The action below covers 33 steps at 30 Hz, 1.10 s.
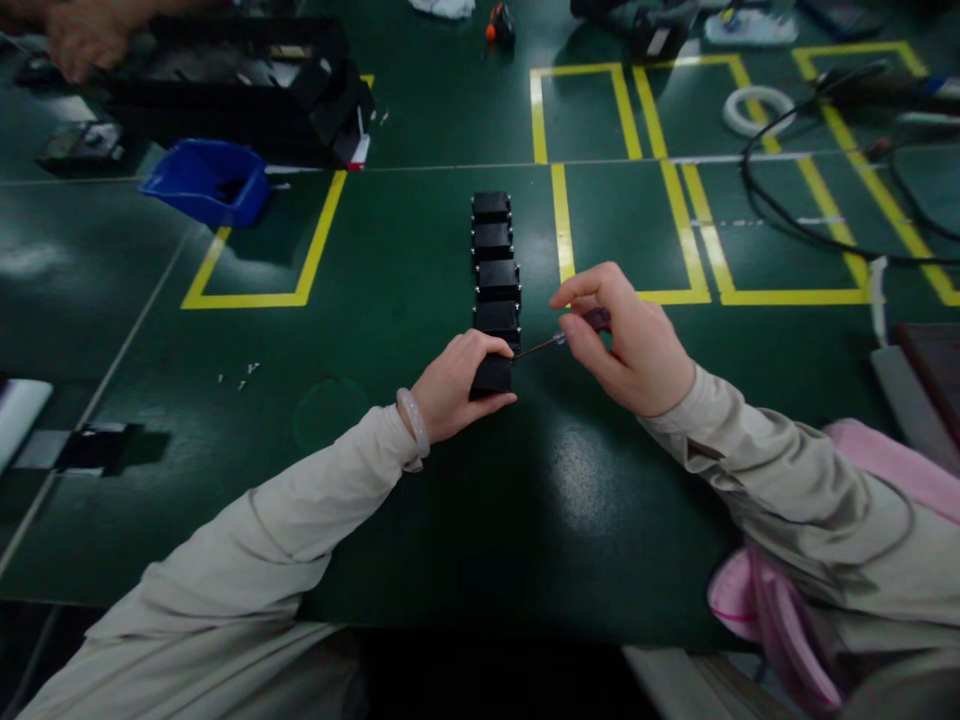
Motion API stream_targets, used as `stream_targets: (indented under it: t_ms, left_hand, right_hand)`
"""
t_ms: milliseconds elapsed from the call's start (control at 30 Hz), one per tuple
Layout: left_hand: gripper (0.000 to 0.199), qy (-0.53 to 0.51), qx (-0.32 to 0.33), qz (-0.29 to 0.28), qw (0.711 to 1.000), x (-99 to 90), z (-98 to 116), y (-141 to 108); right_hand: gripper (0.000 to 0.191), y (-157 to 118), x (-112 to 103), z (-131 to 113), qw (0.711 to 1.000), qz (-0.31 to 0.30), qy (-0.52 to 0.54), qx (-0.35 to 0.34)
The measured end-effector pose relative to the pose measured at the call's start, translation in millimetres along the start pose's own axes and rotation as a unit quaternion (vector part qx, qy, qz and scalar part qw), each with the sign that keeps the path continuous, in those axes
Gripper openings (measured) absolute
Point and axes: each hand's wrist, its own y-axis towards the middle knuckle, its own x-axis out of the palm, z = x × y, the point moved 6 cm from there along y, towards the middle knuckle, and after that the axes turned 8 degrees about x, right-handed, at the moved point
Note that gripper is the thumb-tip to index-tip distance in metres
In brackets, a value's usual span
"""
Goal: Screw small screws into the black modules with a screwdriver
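My left hand [461,385] grips the nearest black block [492,375], its fingers on the far edge and its thumb along the near side. Beyond it, several similar black blocks [496,275] stand in a line running away from me, with small shiny screws at their sides. Between the thumb and fingers of my right hand [626,335] is a small screwdriver [598,318] with a purplish handle. Its thin shaft slants left, and the tip meets the right side of the held block near my left index finger. The exact contact is too small to make out.
Several loose screws [249,374] lie to the left. A blue bin [210,183] stands at the back left beside a long black housing [232,90], near another person's hand [86,40]. Black cable [780,215] and a white tape roll [757,110] lie at the right.
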Motion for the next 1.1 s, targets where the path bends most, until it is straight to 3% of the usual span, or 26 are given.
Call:
stream_targets:
  t_ms: [567, 700, 833, 1100]
  left_hand:
    - [0.037, -0.004, -0.003, -0.001, 1.0, -0.1, 0.7, 0.5]
    - [0.037, -0.003, -0.011, -0.005, 1.0, 0.6, -0.9, -0.1]
    - [0.037, -0.004, -0.009, -0.005, 1.0, 0.5, -0.9, -0.3]
    - [0.037, -0.001, 0.006, 0.006, 1.0, -0.7, 1.4, 0.4]
  right_hand:
    - [0.009, 0.1, 1.0, 2.2, 1.0, -0.011, -0.008, 0.01]
    - [0.017, 0.2, 0.9, 2.9, 1.0, -0.002, 0.004, 0.016]
    - [0.008, 0.4, 0.9, 1.3, 1.0, -0.01, -0.014, 0.008]
    - [0.014, -0.3, -0.5, -1.6, 1.0, -0.002, -0.013, 0.006]
